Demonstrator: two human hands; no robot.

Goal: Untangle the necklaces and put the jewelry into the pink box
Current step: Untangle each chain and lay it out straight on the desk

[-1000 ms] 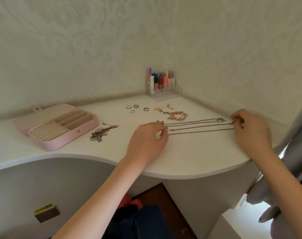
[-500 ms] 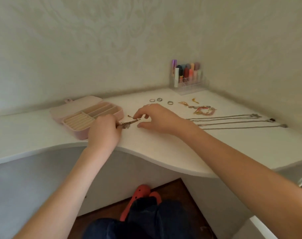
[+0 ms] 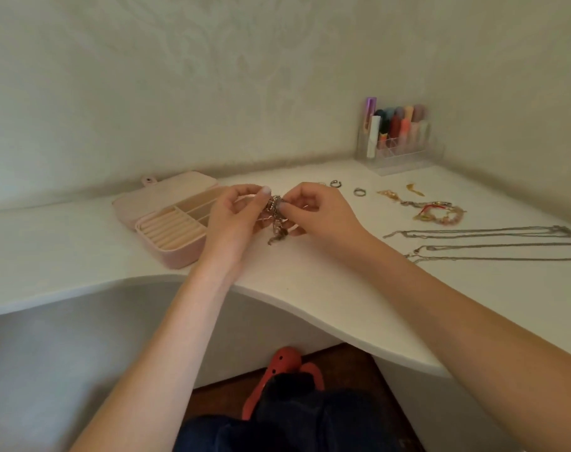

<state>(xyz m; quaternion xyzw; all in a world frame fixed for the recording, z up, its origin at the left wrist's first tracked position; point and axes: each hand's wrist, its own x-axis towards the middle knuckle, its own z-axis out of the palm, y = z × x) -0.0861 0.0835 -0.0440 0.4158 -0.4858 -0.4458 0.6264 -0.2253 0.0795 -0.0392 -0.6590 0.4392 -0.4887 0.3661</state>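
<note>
Two hands: my left hand (image 3: 235,220) and right hand (image 3: 313,212) both pinch the tangled chain clump (image 3: 275,216), held just above the table (image 3: 326,288).
Done: silver necklaces (image 3: 486,244) lie straightened at right.
Left: clump unpicked; rings (image 3: 359,191) and bracelets (image 3: 439,212) far right.
Box: I see the pink box (image 3: 170,230) open at left, compartments seemingly bare.
Progress: I judge it about midway.

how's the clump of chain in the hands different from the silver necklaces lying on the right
The chain clump is bunched into a tangled knot, while the silver necklaces are stretched out in long straight lines. The clump is lifted off the table, pinched by the left hand and right hand; the necklaces lie flat, untouched. Both are metal chain, and neither is in the pink box.
</note>
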